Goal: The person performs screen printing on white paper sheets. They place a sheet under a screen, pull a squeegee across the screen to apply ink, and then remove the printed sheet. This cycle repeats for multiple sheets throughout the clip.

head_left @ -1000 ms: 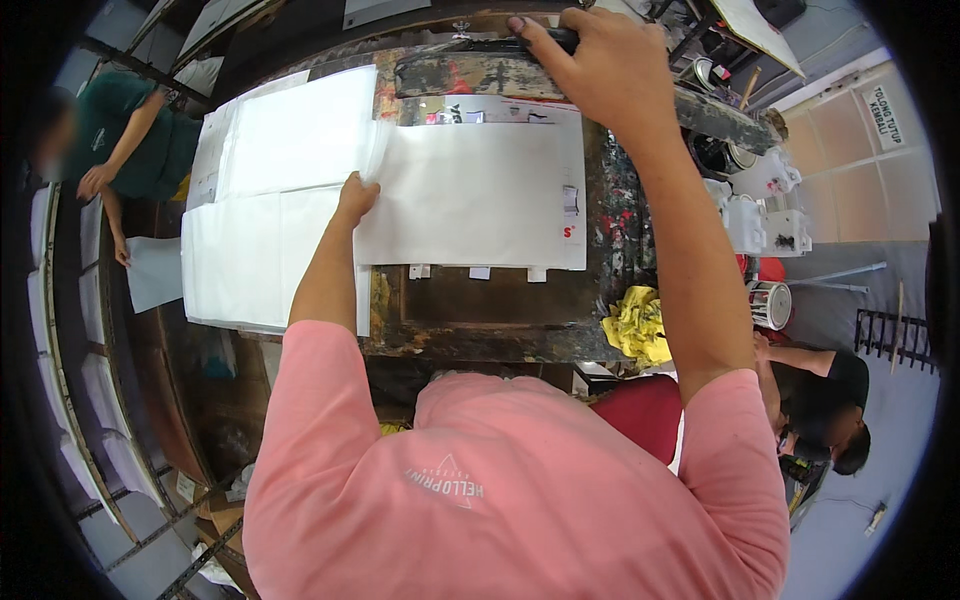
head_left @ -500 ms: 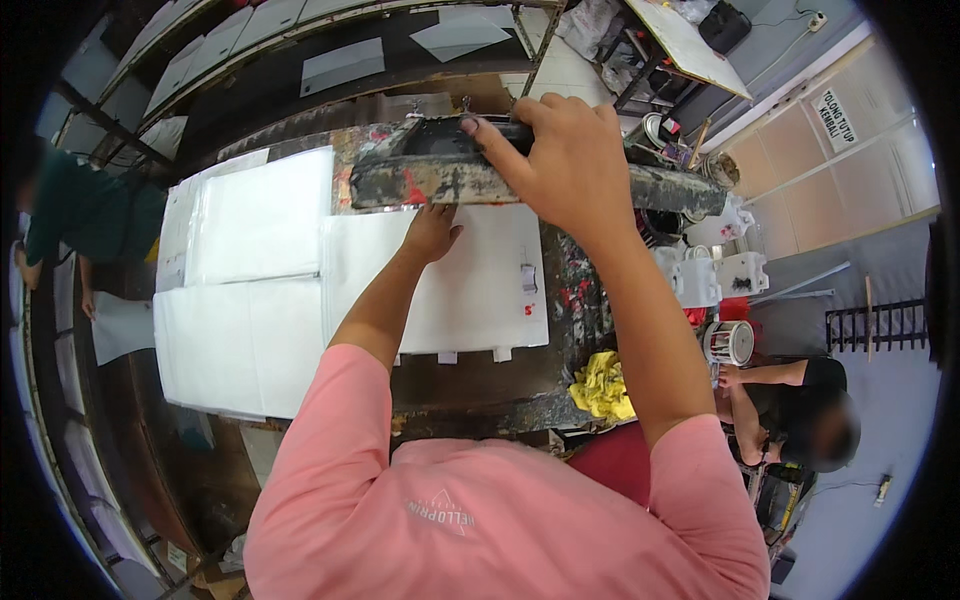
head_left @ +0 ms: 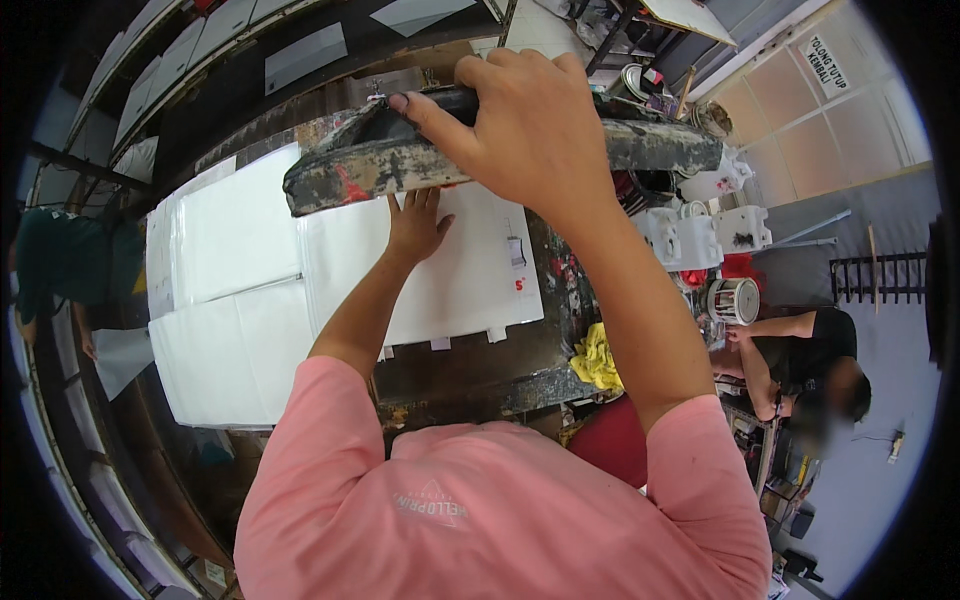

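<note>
Raised in front of me is a wooden screen-printing frame (head_left: 370,168), blotched with black, grey and red ink. My right hand (head_left: 540,135) is closed over its near edge, with the thumb on the left side of the grip. Under the frame, my left hand (head_left: 415,228) lies with fingers stretched out on a white sheet (head_left: 450,300). That sheet carries a small dark print and a red mark near its right edge. The tips of my left fingers are close below the frame's edge. The frame's far side is mostly hidden behind my right hand.
White sheets (head_left: 235,340) cover the table's left part. A crumpled yellow cloth (head_left: 596,358) sits at the right edge, near white plastic containers (head_left: 700,243) and a paint can (head_left: 733,299). Racks (head_left: 190,85) hold sheets. One person (head_left: 830,370) is right, another (head_left: 75,255) left.
The frame looks larger and its left end has shifted left, with my right hand still gripping it. More of my left fingers shows below the frame. The whole view has shifted slightly.
</note>
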The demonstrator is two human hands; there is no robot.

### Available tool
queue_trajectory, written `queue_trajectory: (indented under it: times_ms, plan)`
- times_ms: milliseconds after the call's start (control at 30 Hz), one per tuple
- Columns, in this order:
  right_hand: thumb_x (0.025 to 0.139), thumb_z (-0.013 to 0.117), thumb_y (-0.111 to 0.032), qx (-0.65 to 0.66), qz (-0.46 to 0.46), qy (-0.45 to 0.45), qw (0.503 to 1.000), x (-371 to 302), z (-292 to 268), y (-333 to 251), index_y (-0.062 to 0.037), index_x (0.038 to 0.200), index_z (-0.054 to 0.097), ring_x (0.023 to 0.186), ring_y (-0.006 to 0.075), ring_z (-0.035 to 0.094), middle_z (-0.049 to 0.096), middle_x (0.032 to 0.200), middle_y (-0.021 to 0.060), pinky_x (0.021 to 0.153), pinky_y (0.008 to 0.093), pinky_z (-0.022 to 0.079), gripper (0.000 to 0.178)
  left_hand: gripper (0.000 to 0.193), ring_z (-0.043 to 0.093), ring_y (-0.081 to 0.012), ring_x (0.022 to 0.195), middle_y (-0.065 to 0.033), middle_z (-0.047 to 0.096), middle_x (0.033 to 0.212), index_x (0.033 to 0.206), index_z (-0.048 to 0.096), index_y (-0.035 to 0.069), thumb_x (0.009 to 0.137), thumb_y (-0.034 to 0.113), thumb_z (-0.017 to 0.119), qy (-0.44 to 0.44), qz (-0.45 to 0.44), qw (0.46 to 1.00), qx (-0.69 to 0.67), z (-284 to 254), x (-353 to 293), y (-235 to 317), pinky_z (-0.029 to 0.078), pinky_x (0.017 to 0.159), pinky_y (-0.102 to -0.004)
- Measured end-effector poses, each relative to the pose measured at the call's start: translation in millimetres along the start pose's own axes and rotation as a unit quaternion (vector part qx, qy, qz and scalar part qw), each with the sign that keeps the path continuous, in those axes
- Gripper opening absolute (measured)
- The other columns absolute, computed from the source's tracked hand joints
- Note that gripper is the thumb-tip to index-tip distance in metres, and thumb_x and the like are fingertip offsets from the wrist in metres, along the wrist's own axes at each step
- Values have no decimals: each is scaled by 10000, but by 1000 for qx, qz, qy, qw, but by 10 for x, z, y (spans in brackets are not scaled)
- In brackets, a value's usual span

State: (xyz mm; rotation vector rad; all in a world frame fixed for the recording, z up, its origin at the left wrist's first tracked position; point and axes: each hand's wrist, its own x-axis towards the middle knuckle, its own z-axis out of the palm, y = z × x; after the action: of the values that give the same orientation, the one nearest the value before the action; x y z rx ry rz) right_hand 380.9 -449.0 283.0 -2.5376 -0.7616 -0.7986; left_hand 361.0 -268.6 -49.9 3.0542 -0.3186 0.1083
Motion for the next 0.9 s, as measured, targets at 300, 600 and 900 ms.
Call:
queue_trajectory:
  times_ms: [300,600,900]
  plan:
    - [954,617,-674,-13,-9,18,1000,-150,54,20,-61,989,838,967,292,723,790,972,132,948,453,431,653,631,245,-411,1622,-136,373,1721,1620,481,154,1081,471,565,0,85,989,-124,20,-1426,861,129,1292,-700]
    - [948,638,-650,-8,1,-20,1000,-177,-24,-53,-33,983,827,935,299,702,770,943,141,907,465,415,646,585,258,-380,1623,-77,404,1716,1591,527,221,1084,513,524,-37,232,962,-139,90,-1040,997,104,1316,-667]
    - [935,648,-667,2,3,-7,1000,-168,11,-8,-40,926,818,946,295,689,747,909,131,905,468,422,649,617,295,-389,1604,-126,401,1710,1570,551,178,1056,518,560,-21,230,960,-158,180,-1076,957,114,1307,-673]
